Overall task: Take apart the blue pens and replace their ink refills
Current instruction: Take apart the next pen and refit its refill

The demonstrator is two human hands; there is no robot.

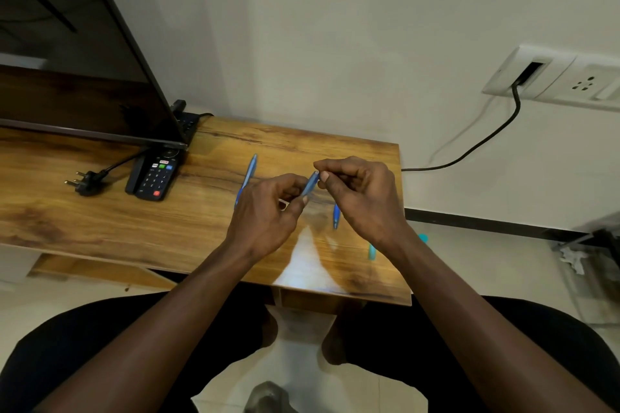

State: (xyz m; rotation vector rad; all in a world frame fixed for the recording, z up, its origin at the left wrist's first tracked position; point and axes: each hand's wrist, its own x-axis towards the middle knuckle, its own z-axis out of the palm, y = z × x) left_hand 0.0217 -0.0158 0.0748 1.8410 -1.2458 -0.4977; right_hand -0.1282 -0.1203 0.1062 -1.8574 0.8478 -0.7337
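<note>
Faced a plain cream wall (335, 27). Sat before a wood-grain tabletop (100, 211), glossy, with a white patch of glare near its front edge. Had a dark television (67, 60) standing at the left. Noted a white socket plate (550, 77) on the wall at right, a black cable (486, 141) hanging from it, dark skirting (486, 223) and pale floor tiles (503, 271) below.

A: Light ok on ur feed?
B: Even, soft indoor light. I see a white glare patch on tabletop (110, 218) front edge. Shadows faint. Edges bend w/ wide lens, slightly soft.
</note>
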